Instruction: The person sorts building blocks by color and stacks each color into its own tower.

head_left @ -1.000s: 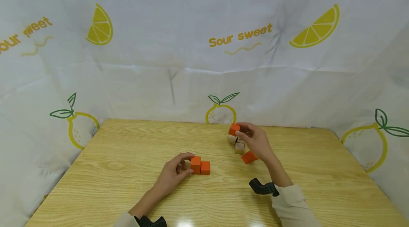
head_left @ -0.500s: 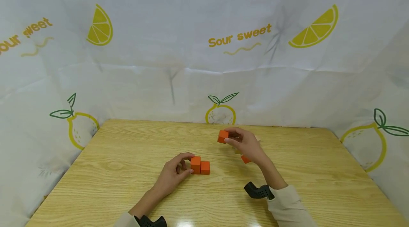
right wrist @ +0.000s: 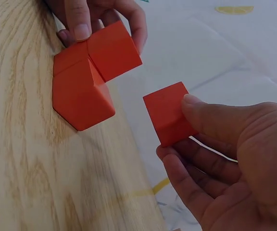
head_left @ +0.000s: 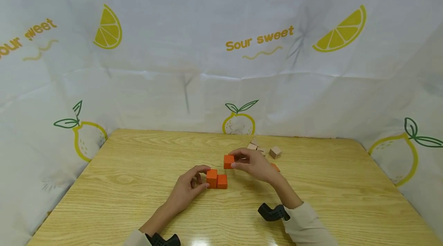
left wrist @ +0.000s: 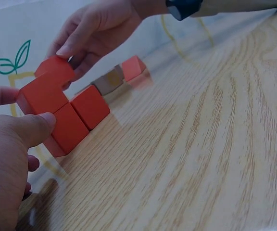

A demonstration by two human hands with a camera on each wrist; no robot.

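Note:
My left hand (head_left: 187, 184) holds a stack of two orange cubes by its left side. In the left wrist view its thumb lies near the seam between the upper cube (left wrist: 42, 94) and the lower cube (left wrist: 71, 127). Beside the stack, on its right, a single orange cube (head_left: 222, 182) rests on the table. My right hand (head_left: 257, 165) pinches another orange cube (head_left: 228, 162) between thumb and fingers. That cube hangs in the air behind and to the right of the stack, apart from it, as the right wrist view also shows.
Behind my right hand lie several plain wooden blocks (head_left: 252, 146), with one wooden cube (head_left: 275, 152) standing apart to their right. An orange block (head_left: 275, 167) is partly hidden by the right hand. A lemon-printed white curtain (head_left: 155, 96) borders the wooden table (head_left: 138, 161).
My right hand has carried its orange cube leftward and nearer, from above the wooden blocks toward the orange stack. The wooden blocks now lie scattered. My left hand keeps still.

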